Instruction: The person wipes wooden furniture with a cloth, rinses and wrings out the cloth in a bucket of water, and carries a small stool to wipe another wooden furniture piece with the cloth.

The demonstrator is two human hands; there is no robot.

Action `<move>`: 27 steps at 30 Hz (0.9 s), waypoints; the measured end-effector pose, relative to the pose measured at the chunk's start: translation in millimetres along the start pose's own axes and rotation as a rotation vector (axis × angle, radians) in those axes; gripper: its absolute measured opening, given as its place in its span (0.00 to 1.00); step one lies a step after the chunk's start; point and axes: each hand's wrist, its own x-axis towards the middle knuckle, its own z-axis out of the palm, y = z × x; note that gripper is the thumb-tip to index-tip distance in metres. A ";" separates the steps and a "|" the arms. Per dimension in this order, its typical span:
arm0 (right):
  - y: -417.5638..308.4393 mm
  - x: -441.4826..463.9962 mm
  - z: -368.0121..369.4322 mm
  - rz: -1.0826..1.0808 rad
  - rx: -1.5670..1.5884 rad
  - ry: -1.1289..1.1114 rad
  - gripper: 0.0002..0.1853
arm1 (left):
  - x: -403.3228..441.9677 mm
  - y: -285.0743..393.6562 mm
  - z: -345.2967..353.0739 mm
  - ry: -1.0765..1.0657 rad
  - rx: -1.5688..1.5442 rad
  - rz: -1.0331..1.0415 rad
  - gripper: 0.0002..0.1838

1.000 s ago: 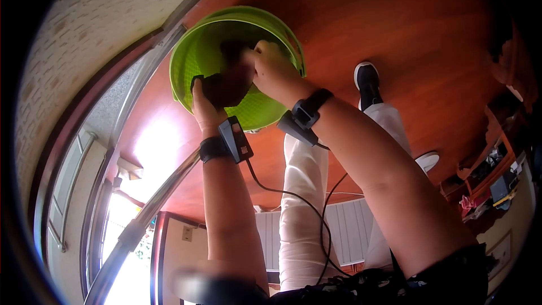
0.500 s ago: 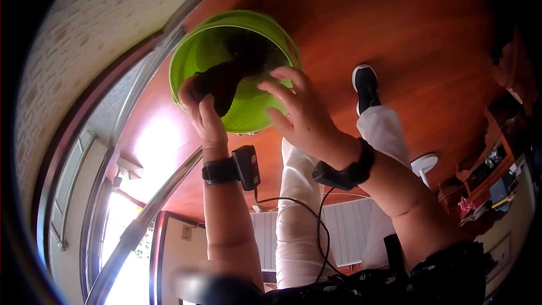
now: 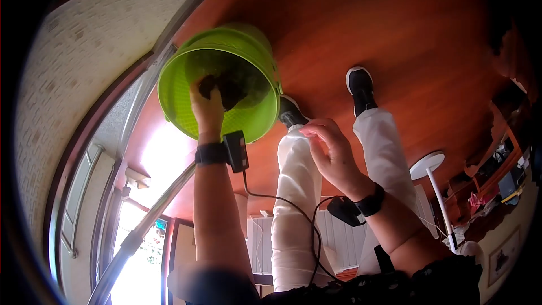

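Note:
A green bucket [image 3: 259,118] stands on the reddish wood floor, its mouth facing me. Inside it, my left hand [image 3: 209,104] is closed on a dark cloth [image 3: 230,91], which hangs toward murky water at the bottom. My right hand [image 3: 330,149] is outside the bucket, above my white trouser leg, with its fingers curved but apart and nothing held. Each wrist wears a black strap with a small device and cable.
A metal pole [image 3: 144,226] slants up at the lower left. My black shoes [image 3: 361,87] rest on the floor beside the bucket. A white round-topped stand [image 3: 427,164] is at the right, near cluttered wooden shelves [image 3: 497,164]. A patterned wall curves along the left.
My right hand has left the bucket and moved down toward my legs. My left hand has gone deeper into the bucket with the dark cloth. The bucket appears further left and more tilted.

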 end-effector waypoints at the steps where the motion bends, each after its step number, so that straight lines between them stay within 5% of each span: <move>1: 0.2 0.4 -0.1 0.022 -0.014 0.028 0.10 | -15.3 24.8 -15.7 0.099 -0.018 -0.067 0.17; 5: 6.2 3.2 0.9 -0.005 -0.050 0.039 0.09 | -61.5 74.2 -66.8 0.316 0.061 -0.003 0.13; 10: 9.4 5.2 0.4 0.004 -0.042 0.020 0.09 | -72.9 89.2 -59.6 0.468 -0.269 -0.060 0.15; 13: 8.8 6.1 -1.5 0.013 -0.049 -0.008 0.09 | -44.4 40.0 -21.9 0.390 -0.271 -0.145 0.16; 17: 10.6 6.5 -7.8 0.004 -0.067 -0.024 0.10 | 5.7 -49.6 25.0 0.009 0.265 -0.039 0.21; 20: 6.9 4.5 -9.8 0.008 -0.091 -0.005 0.11 | 14.0 -37.4 24.0 -0.172 0.241 -0.208 0.20; 21: 7.5 3.4 -8.8 0.000 -0.085 -0.009 0.13 | 15.0 -32.6 18.6 -0.117 0.276 0.056 0.21; 22: 7.2 0.6 -6.8 -0.003 -0.073 -0.008 0.13 | 10.0 -26.3 8.5 -0.113 0.287 0.060 0.21; 24: 7.6 -7.3 -3.8 0.056 0.007 -0.012 0.15 | -20.0 7.0 -19.3 -0.050 0.024 -0.208 0.19; 27: 4.0 -13.9 -0.8 0.046 -0.076 -0.072 0.20 | -63.6 78.1 -70.6 0.004 -0.165 -0.289 0.17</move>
